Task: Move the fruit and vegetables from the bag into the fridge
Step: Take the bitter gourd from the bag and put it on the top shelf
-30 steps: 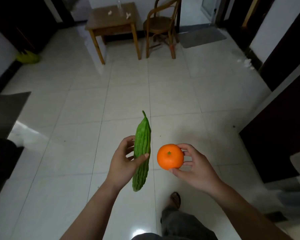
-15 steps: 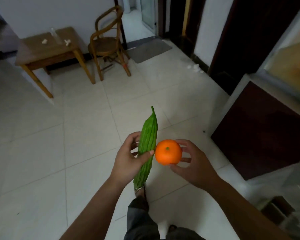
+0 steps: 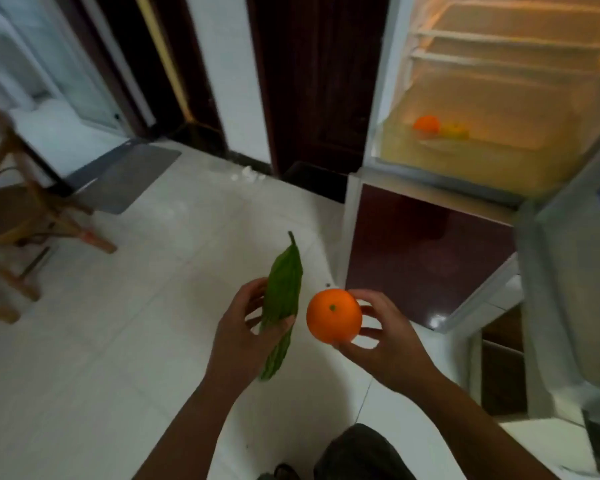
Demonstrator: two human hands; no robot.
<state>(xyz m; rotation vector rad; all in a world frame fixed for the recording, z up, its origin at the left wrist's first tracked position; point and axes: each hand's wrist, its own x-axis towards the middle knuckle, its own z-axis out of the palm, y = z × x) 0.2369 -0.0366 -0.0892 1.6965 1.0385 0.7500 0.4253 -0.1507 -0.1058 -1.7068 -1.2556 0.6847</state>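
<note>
Mid-carry near the open fridge [image 3: 492, 161], a gourd [image 3: 284, 289] is gripped by the left hand [image 3: 243, 327] and an orange [image 3: 334, 315] by the right hand [image 3: 385, 341]; a reach inside seems needed next.

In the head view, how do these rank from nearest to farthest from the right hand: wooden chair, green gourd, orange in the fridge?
1. Green gourd, beside the held orange, in the left hand.
2. Orange in the fridge, ahead, upper right.
3. Wooden chair, far left.
</note>
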